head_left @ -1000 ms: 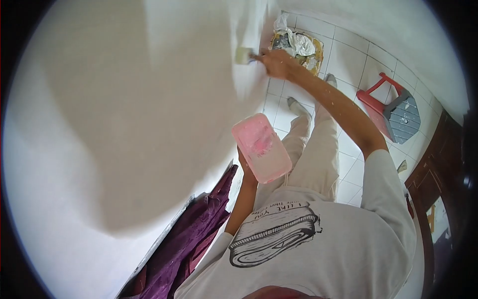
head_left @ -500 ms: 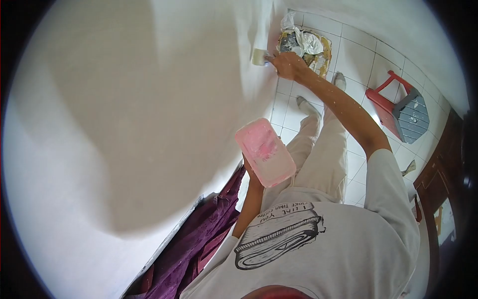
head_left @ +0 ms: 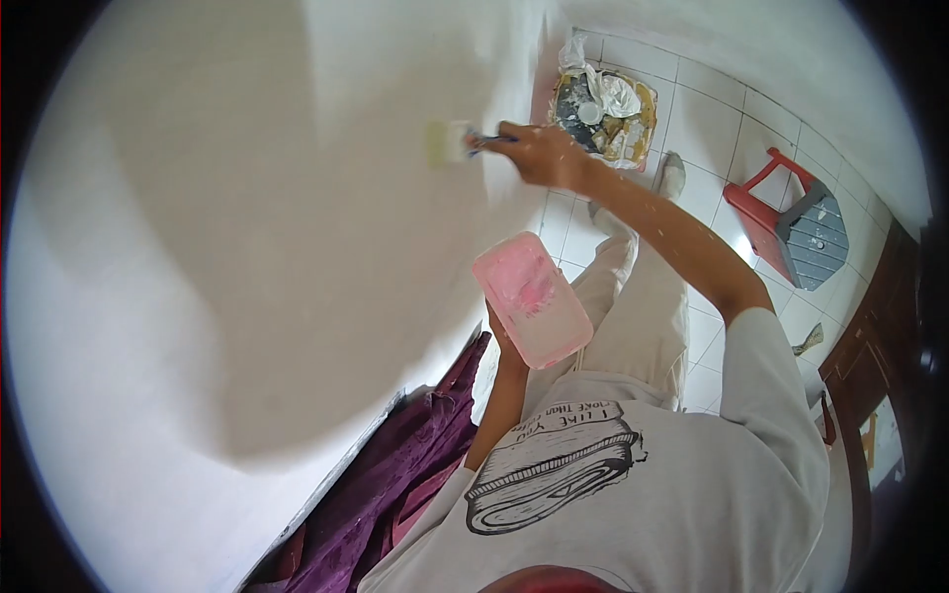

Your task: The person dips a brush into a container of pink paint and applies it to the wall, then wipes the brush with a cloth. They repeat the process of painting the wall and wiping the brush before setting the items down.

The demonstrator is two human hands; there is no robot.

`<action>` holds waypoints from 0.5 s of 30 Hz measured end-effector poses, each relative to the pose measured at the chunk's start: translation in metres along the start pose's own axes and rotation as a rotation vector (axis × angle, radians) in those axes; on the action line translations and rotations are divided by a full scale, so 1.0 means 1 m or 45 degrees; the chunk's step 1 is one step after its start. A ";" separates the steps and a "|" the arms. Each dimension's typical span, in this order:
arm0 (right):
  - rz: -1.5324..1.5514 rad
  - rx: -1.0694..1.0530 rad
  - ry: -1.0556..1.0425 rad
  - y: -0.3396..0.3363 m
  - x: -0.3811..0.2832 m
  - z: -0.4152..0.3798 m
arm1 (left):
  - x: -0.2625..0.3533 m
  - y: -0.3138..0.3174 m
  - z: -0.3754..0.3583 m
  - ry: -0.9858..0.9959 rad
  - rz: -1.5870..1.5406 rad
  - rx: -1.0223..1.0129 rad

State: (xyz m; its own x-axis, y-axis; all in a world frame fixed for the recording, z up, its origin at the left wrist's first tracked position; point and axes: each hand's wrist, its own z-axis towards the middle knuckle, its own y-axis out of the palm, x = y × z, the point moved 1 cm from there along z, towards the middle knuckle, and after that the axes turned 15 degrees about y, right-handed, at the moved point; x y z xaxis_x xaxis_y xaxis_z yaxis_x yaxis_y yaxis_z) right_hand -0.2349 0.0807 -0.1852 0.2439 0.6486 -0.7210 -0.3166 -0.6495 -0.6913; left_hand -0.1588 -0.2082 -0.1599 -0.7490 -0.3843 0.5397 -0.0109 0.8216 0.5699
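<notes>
Apparently the step in hand is brushing the wall [head_left: 287, 267]: the right hand [head_left: 547, 156] has its fingers closed around the handle of a flat brush [head_left: 457, 143], whose pale bristles point away from the body at the wall's surface, though blur makes the exact contact hard to tell. The left hand [head_left: 500, 324] grips a pink container [head_left: 534, 299] from its underside, in front of the trousers and near the wall; most of those fingers are hidden beneath it. The container is tilted, its inside facing the camera, with pale and brighter pink patches showing. As I judge it, the next move calls for an even stroke with the bristles laid flat and light pressure, while the container is held steady, close enough for reloading the brush without drips.
</notes>
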 end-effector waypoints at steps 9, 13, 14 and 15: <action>-0.273 -0.325 0.221 0.014 0.044 0.009 | 0.007 0.004 0.003 0.087 -0.029 -0.072; -0.265 -0.202 0.095 -0.058 -0.043 -0.001 | -0.002 -0.004 -0.004 0.077 -0.021 -0.128; -0.100 -0.008 -0.035 -0.066 -0.050 -0.007 | -0.005 -0.001 0.000 0.078 -0.019 -0.159; 0.066 0.184 -0.169 -0.071 -0.052 -0.008 | -0.009 0.001 0.004 0.080 -0.017 -0.191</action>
State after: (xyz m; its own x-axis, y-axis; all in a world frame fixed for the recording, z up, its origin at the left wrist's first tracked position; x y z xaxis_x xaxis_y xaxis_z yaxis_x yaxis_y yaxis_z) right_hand -0.2177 0.0902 -0.0988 0.1042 0.6686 -0.7363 -0.4562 -0.6257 -0.6328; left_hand -0.1548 -0.2018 -0.1668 -0.7063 -0.4244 0.5665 0.0820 0.7459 0.6610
